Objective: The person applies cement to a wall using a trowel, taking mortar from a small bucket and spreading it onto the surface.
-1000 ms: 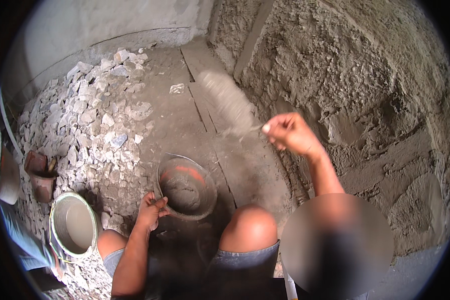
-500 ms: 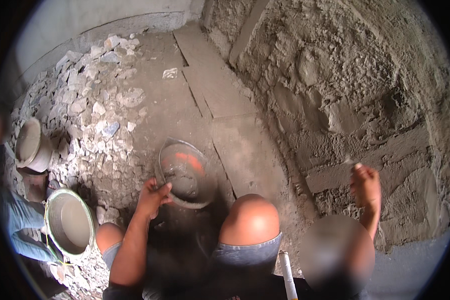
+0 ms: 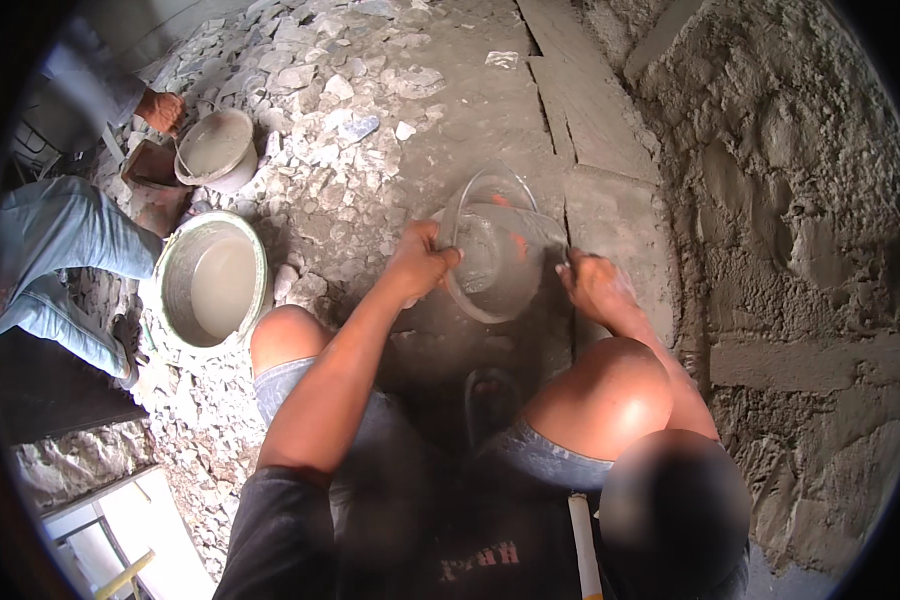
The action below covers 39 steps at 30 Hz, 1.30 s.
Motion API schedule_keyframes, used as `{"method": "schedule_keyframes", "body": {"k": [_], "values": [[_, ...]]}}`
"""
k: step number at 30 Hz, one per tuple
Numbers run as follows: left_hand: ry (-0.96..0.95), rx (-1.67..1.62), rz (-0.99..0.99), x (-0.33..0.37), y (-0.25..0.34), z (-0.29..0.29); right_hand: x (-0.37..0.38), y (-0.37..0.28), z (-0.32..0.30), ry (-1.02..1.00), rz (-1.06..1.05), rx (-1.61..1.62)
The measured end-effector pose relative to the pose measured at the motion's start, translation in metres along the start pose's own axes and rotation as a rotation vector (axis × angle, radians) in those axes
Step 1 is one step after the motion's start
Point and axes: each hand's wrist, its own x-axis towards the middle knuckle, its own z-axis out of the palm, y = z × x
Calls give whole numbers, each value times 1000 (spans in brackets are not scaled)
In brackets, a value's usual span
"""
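My left hand (image 3: 422,262) grips the left rim of a mortar-smeared bucket (image 3: 500,300) on the floor between my knees. The bucket is tilted, and wet grey mortar and orange patches show inside it. My right hand (image 3: 600,288) is at the bucket's right rim, its fingers closed round the handle of what looks like a trowel. The tool's blade cannot be made out clearly against the grey bucket.
To my left stand a wide tub (image 3: 260,290) of grey slurry and a smaller bucket (image 3: 250,165). Another person's hand (image 3: 160,110) is near that bucket. Broken stones (image 3: 320,130) cover the floor. A rough mortared wall (image 3: 810,260) rises on the right.
My right hand has come from the wall down to the bucket's right side. The view has swung left, bringing the other person's hand and more of their legs into sight. My left hand still holds the bucket.
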Motion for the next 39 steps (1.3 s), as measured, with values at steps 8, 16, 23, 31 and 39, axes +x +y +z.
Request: {"method": "schedule_keyframes", "body": {"k": [8, 16, 23, 31, 39], "values": [[-118, 130, 292, 17, -28, -1, 86, -28, 12, -65, -222, -182], [123, 492, 495, 6, -32, 0, 56, -30, -5, -85, -199, -292], [115, 424, 521, 10, -15, 11, 66, -16, 29, -167, -244, -289], [-2, 249, 366, 19, -32, 10, 82, -16, -11, -16, -247, -674], [27, 183, 478, 21, -52, 7, 80, -41, 24, -401, -232, -341]]}}
